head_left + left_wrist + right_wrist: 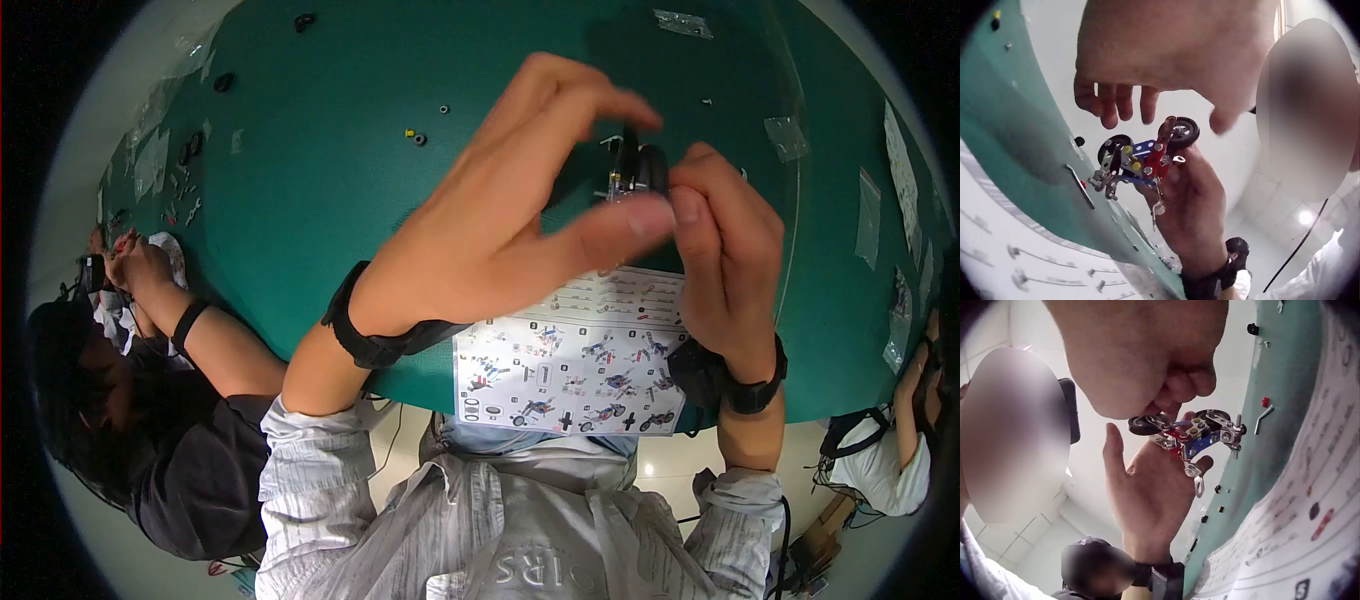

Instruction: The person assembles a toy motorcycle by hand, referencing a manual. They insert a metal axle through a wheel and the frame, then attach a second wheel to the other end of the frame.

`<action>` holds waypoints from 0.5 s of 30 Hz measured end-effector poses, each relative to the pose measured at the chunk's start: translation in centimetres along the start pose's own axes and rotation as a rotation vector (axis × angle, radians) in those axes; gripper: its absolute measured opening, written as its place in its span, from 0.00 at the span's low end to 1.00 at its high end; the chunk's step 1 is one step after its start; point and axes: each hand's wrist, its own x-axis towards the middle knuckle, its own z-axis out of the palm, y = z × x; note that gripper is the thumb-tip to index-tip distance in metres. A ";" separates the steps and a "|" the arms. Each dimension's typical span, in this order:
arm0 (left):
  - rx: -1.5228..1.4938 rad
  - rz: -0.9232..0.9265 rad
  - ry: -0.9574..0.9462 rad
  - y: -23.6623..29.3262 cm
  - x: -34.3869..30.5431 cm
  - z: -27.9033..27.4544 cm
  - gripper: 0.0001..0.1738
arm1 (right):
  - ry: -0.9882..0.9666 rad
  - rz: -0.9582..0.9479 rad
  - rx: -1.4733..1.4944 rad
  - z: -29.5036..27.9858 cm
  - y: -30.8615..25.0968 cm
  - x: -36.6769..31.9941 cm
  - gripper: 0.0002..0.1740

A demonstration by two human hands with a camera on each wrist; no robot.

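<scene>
A small motorcycle model (1141, 156) of metal plates, in red and blue with black wheels, is held above the table. The right hand (735, 240) pinches it by a wheel, its fingers curled, as the right wrist view also shows (1147, 362). Spread around the model without a visible grip is the left hand (500, 210), fingers apart and thumb extended; in the left wrist view the left hand (1172, 50) has a gap between its fingertips and the model. A bent metal piece hangs from the model's underside.
A printed instruction sheet (570, 380) lies at the table's near edge. Small loose parts, among them a grey ring (420, 140), lie on the green table (330, 180). Plastic bags (868, 220) are at the right. Other people sit at both sides.
</scene>
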 end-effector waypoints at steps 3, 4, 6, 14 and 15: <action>0.016 -0.023 -0.060 0.2 0.2 -0.4 0.37 | 0.006 -0.008 -0.011 0.0 -0.1 0.1 0.07; -0.022 -0.048 -0.049 0.6 0.3 -0.2 0.35 | 0.003 -0.014 -0.015 0.0 0.0 0.1 0.07; -0.108 -0.035 0.088 0.9 0.4 0.6 0.32 | -0.001 -0.008 -0.018 0.1 0.0 0.1 0.06; 0.106 0.104 -0.051 -0.9 -0.1 -0.2 0.37 | 0.036 -0.031 -0.067 0.2 0.1 0.0 0.06; 0.082 0.115 0.012 -0.6 0.1 0.1 0.37 | 0.030 -0.028 -0.057 0.2 0.1 0.0 0.06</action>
